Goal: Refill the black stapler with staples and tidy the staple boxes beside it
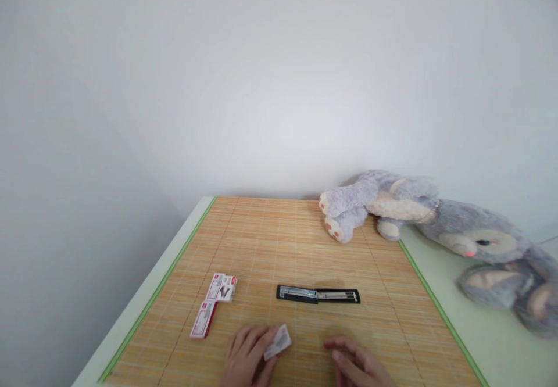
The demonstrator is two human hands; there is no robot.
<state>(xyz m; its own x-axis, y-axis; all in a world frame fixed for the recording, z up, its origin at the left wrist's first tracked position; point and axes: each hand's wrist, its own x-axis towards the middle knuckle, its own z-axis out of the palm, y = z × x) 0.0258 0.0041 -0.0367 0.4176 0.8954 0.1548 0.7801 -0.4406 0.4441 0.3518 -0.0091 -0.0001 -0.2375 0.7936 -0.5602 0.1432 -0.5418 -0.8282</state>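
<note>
Between the thumb and fingers of my left hand [249, 357] is a small white box [278, 342] with grey and faint red print, tilted just above or on the mat. My right hand [358, 364] rests to the right of it, empty, with its fingers apart and slightly curled. Beyond both hands lies a black stapler [318, 294], spread fully open and flat, its metal channel facing up. To the left are two white boxes with red edges, a near one [203, 319] and a far one [215, 287], and a box with a dark stapler picture [226, 289] touching the far one.
A bamboo mat [261, 242] with green edging covers most of the white table [518, 355]. At the back right, a grey plush rabbit [479, 230] lies on its side, its feet over the mat. A pale wall [279, 85] stands behind the table.
</note>
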